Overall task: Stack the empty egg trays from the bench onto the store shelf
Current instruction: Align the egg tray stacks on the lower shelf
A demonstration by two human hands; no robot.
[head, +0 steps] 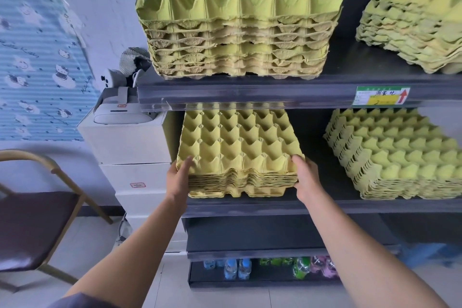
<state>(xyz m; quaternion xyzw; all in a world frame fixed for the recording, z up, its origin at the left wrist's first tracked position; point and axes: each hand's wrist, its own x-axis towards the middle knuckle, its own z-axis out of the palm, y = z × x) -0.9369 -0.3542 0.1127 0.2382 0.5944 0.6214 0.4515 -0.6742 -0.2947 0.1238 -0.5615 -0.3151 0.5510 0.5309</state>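
A stack of several yellow-green egg trays (pixel 237 147) sits on the left of the middle dark shelf (pixel 325 205), its front edge overhanging a little. My left hand (pixel 178 177) grips the stack's front left corner, thumb on top. My right hand (pixel 306 177) grips the front right corner the same way. Another stack (pixel 390 157) lies on the same shelf to the right. On the upper shelf (pixel 250 92) stand two more stacks, one on the left (pixel 240 32) and one at the right edge (pixel 412 27).
White boxes (pixel 130 147) with a small printer (pixel 122 110) on top stand left of the shelving. A chair (pixel 37 220) is at the far left. Bottles (pixel 237 267) fill the bottom shelf. A price label (pixel 381 95) is stuck on the upper shelf's edge.
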